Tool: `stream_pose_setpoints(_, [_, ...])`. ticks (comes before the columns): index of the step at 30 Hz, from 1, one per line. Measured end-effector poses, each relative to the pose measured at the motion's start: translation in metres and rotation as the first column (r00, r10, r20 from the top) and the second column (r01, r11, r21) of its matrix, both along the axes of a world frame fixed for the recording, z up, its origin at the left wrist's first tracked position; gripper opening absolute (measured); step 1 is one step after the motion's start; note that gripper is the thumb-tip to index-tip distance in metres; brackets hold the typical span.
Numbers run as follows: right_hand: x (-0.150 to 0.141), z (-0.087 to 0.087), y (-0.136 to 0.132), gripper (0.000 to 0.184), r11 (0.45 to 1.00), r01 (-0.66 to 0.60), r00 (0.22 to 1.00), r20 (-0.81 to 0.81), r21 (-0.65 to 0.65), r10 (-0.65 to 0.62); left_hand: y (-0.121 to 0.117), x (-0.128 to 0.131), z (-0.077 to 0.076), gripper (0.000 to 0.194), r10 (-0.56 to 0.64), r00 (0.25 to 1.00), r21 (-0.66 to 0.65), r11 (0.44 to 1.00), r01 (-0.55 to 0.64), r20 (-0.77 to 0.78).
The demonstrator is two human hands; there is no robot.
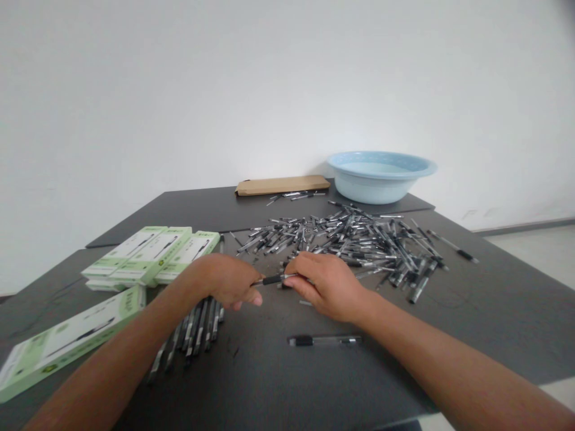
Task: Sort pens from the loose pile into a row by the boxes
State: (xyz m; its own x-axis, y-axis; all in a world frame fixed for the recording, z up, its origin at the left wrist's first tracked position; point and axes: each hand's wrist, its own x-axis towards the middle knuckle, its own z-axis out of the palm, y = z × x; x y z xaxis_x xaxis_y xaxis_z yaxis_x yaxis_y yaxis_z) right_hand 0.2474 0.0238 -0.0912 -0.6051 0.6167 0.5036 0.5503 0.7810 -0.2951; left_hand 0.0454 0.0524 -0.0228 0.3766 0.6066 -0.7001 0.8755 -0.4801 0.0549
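A clear pen with a black grip point(272, 279) is stretched level between my two hands, above the dark table. My right hand point(330, 284) is closed around its right end. At its left end is my left hand point(231, 280), fingers curled and closed on the tip; the fingertips are partly hidden. Beneath my left wrist lies a row of assembled pens point(197, 329), side by side. One capped pen point(324, 340) rests alone near the front, below my right hand. A big heap of loose pens point(350, 239) spreads just beyond my hands.
Green-and-white pen boxes point(153, 254) are stacked on the left, with another pen box point(72, 338) nearer me. A light blue basin point(372, 185) stands at the back right. Beside it lies a flat brown cardboard piece point(283, 185). The table point(269, 383) meets a white wall behind.
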Motion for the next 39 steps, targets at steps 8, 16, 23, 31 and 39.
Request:
stream_pose_setpoints(8, [0.0003,0.0005,-0.0016,0.017,1.0,-0.014,1.0,0.001,0.009,0.014,-0.0005,0.0011,0.0013,0.027,-0.026,1.0,-0.003,1.0,0.026,-0.017])
stream_pose_setpoints(16, [-0.0002,-0.0012,-0.0004,0.028,0.999,-0.007,1.0,0.03,0.049,0.006,0.0,-0.0012,-0.0021,0.033,-0.079,0.997,0.06,0.995,0.079,0.0])
stream_pose_setpoints(23, [0.0,0.0011,-0.0037,0.029,1.0,0.001,1.0,0.006,0.029,-0.001,-0.0027,0.0007,0.0022,0.035,-0.07,0.997,0.036,0.997,0.07,-0.009])
stream_pose_setpoints(31, [0.0,0.0014,-0.004,0.018,0.998,0.005,0.999,0.051,0.055,-0.007,-0.0008,-0.0036,-0.0026,0.026,-0.042,0.998,0.035,0.999,0.04,0.039])
stream_pose_setpoints(39, [0.0006,0.0028,-0.0046,0.026,1.0,-0.001,1.0,0.023,0.019,0.0,-0.0048,0.0001,0.0026,0.029,-0.052,0.999,0.035,0.998,0.052,-0.005])
